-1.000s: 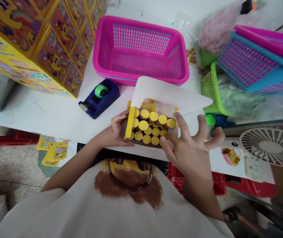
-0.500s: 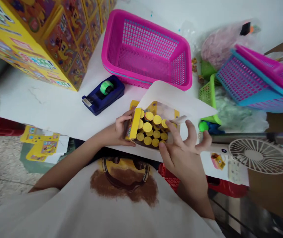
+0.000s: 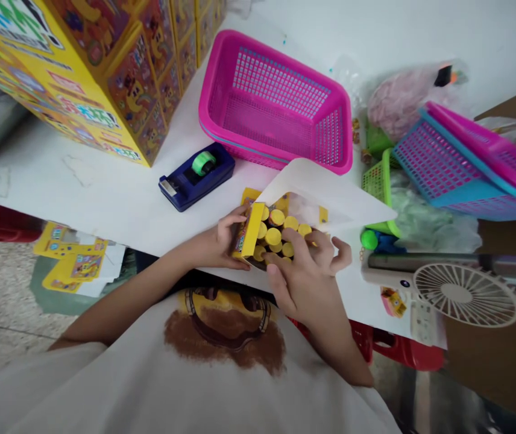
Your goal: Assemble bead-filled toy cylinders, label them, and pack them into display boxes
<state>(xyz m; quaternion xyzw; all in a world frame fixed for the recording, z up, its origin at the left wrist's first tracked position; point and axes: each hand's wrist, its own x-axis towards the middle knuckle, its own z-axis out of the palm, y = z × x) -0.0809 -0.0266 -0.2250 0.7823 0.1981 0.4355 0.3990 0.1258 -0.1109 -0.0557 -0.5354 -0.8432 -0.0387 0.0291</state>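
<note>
My left hand [image 3: 225,242] is closed around the left end of a small yellow printed carton [image 3: 253,230], near the table's front edge. Its lid stands open, the white inner flap [image 3: 325,196] spread out at the back right. Rows of small round containers with yellow tops [image 3: 274,235] fill the carton. My right hand [image 3: 312,286] is over the carton's right part, fingers bent but apart, with fingertips on the yellow tops. It hides the containers on that side, and none is lifted out.
A blue tape dispenser [image 3: 198,176] and a pink basket [image 3: 258,123] stand behind the carton. Large stacked yellow boxes [image 3: 117,90] rise at back left. To the right are a green basket [image 3: 377,184], tilted pink and blue baskets [image 3: 448,166], plastic bags and a white fan [image 3: 459,293].
My right hand has moved left across the carton, from its right edge onto the middle of the yellow tops. My left hand keeps its hold. The whole view has shifted slightly.
</note>
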